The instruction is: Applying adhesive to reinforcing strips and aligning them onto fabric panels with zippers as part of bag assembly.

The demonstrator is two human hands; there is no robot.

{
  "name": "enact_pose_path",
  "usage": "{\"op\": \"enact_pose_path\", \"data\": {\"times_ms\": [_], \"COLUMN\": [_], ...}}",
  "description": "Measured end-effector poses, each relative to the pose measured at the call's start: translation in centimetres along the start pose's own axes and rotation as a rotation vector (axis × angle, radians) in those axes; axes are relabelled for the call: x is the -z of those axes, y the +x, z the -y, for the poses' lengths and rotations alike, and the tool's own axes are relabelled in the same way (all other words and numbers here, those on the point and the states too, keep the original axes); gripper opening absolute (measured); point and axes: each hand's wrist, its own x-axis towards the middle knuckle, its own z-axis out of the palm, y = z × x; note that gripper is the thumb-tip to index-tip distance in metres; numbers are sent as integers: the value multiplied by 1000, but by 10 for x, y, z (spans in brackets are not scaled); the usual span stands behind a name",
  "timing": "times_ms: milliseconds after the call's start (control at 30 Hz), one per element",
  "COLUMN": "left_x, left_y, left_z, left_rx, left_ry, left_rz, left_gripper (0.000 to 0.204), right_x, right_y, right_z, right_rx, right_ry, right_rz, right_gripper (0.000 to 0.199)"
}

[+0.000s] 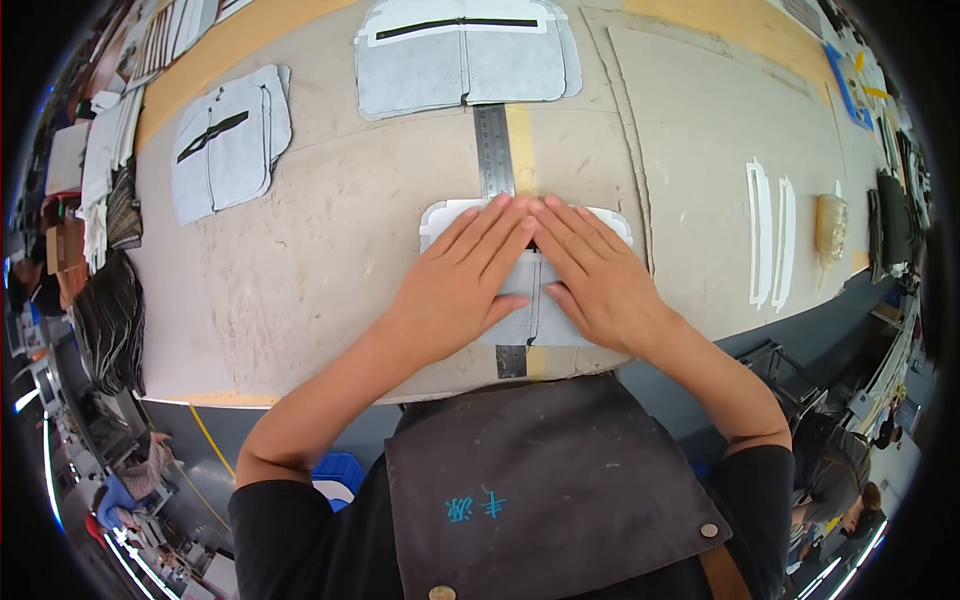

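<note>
Grey and white, a flat panel [508, 325] is lying just in from the middle of the table's [300, 270] near edge. Both hands are resting flat on it, palms down: the left hand [462, 275] is covering its left half, the right hand [600, 285] its right, thumbs pointing inward and index fingertips nearly meeting. Open room is stretching from the left hand to the table's left edge; on the right, a ragged cardboard edge [628, 130] is running between the hands and the right edge. A steel ruler [493, 150] and a yellow strip [521, 150] are passing beneath the panel and showing at its near side. At the far edge, a larger grey stack [410, 75] is standing in the way; a smaller stack [235, 170] is lying toward the far left corner. White strip frames [760, 235] and an amber bottle [831, 230] are lying near the right edge.
</note>
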Motion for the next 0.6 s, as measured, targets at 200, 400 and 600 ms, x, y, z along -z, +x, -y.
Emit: {"op": "enact_pose_path", "data": {"times_ms": [200,400,600], "left_x": [13,22,23], "left_y": [-9,-28,-14], "left_z": [2,9,25], "left_rx": [96,151,202], "left_ry": [39,131,-121], "left_rz": [65,63,-194], "left_gripper": [80,79,62], "right_x": [6,15,13], "right_y": [-12,-30,-34], "right_z": [-10,-17,-23], "right_rx": [-29,-68,-91], "right_ry": [-70,-130,-46], "right_rz": [44,61,-161], "right_gripper": [62,60,60]}}
